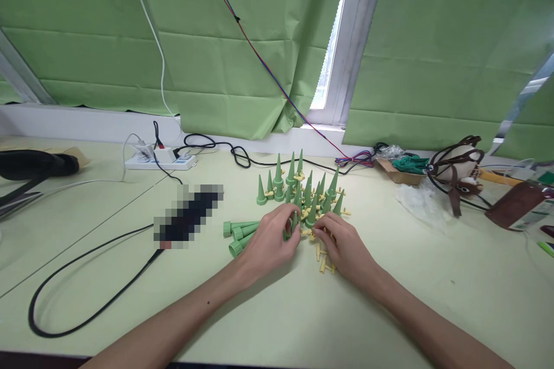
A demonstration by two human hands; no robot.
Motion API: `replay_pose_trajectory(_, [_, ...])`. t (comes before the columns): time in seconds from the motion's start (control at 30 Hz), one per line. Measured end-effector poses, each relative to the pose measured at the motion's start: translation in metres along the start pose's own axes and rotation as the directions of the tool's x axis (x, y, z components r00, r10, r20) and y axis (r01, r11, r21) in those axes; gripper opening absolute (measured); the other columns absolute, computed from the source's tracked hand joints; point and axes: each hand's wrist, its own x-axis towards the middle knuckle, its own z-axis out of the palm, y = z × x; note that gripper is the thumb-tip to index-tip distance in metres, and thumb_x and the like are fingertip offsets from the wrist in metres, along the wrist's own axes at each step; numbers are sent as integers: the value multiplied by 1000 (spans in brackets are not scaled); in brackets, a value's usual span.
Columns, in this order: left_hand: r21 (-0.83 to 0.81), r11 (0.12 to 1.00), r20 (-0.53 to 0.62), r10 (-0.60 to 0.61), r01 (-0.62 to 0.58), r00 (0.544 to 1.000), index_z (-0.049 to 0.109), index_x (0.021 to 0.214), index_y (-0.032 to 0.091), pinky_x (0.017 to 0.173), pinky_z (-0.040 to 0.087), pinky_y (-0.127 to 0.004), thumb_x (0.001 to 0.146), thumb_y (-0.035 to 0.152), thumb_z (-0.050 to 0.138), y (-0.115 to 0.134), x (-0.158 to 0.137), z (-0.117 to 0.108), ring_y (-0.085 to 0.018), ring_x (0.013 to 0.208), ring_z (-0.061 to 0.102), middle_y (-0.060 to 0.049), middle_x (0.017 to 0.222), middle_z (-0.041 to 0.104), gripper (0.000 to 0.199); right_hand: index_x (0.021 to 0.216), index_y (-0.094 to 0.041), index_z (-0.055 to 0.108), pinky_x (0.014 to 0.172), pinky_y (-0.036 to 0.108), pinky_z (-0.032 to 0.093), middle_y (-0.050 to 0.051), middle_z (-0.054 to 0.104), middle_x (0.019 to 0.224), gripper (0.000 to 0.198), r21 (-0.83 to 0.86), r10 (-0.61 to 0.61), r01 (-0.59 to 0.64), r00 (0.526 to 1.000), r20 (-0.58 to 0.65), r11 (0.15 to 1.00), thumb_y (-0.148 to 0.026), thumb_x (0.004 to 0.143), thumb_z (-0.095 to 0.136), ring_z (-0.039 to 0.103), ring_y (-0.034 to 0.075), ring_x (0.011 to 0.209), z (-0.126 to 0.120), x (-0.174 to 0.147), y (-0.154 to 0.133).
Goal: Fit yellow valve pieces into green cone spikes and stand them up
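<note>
I'm fitting a small yellow piece (312,233) to a green cone (295,222) at the near edge of the cone cluster (303,190), mid-table: my left hand (270,241) closed around the cone, my right hand (346,249) pinching the piece. Loose yellow pieces (324,265) lie under my right hand; finished-looking cones (238,232) lie left. Next, I'd judge, calls for careful alignment.

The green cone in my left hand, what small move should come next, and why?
Probably bring the right hand in to the green cone that the left hand pinches. The right fingertips already rest among the small yellow pieces, and the upright cones behind seem to carry yellow pieces, while the lying cones show none.
</note>
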Motion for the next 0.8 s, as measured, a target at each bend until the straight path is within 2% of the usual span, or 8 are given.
replay_pose_trajectory(0.1, [-8,999,-106,34,-35,994,52,106,19,63,42,-26,92,19,53,2,0,-2,-12,67,52,-2,90,58,14,84,-20,53,63,29,43,3,57,82,18,35,-3,5,999,-47,999,-17,100,46,54,17,71,0,0,-1])
replay_pose_trajectory(0.2, [0,988,-240,149,-153,959,53,100,18,61,41,-26,92,17,54,7,0,-5,-11,63,46,-1,85,53,8,83,-21,52,63,28,43,2,56,81,19,91,-7,14,996,-84,996,-20,101,45,53,16,70,-1,0,-4])
replay_pose_trajectory(0.27, [10,969,-248,242,-248,938,54,93,18,59,38,-25,92,15,53,9,-1,-6,-11,62,44,0,78,50,2,83,-21,50,62,27,42,1,54,79,20,127,-5,19,995,-104,992,-23,102,44,51,16,68,-1,0,-6])
replay_pose_trajectory(0.4, [49,925,-59,378,-376,924,58,91,17,55,35,-24,94,18,53,8,-4,-5,-12,65,48,-2,78,54,6,83,-21,49,58,26,42,-1,52,73,23,195,28,-3,992,-123,981,-29,103,41,48,14,62,-1,-2,-8])
replay_pose_trajectory(0.5, [113,918,56,375,-379,925,60,98,17,55,36,-25,97,25,52,4,-6,-2,-13,67,51,-3,80,56,12,84,-22,48,55,25,42,-1,52,71,24,250,58,-28,992,-111,968,-31,104,39,49,13,59,-1,-4,-9])
replay_pose_trajectory(0.6, [138,922,112,348,-361,931,60,101,17,56,38,-25,98,30,51,2,-6,0,-14,68,53,-3,84,58,15,85,-22,48,53,24,42,-3,53,68,23,288,64,-34,994,-94,957,-31,104,39,51,12,56,0,-5,-9])
replay_pose_trajectory(0.8, [143,908,158,372,-394,915,60,101,18,57,40,-25,100,26,46,1,-6,1,-15,71,58,-4,86,61,16,84,-23,46,53,24,44,-3,53,66,23,313,66,-50,997,-41,949,-31,104,38,53,13,55,2,-5,-8])
